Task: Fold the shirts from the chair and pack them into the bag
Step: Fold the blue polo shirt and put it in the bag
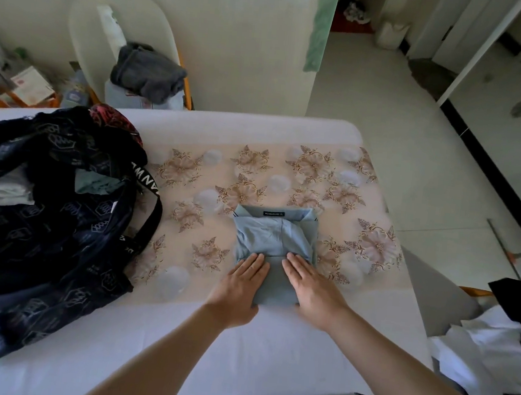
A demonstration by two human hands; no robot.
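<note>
Black printed fabric bag [53, 215] is sitting open at the left end of the floral-covered table [237, 354], apart from the pale-blue collared cotton shirt [276, 234] lying folded mid-table. Left hand [241, 286] and right hand [311, 285] are pressing its near edge, fingers flat and straight. Lifting it unevenly is likely risking the fold springing open. White crumpled garments [485, 356] are lying at right.

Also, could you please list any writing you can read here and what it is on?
"ANW": partial white letters on the black strap of the bag; the rest is hidden.
The dark tag in the collar of the blue shirt: print too small to read.
Pattern marks on the bag: too blurred to read.
</note>
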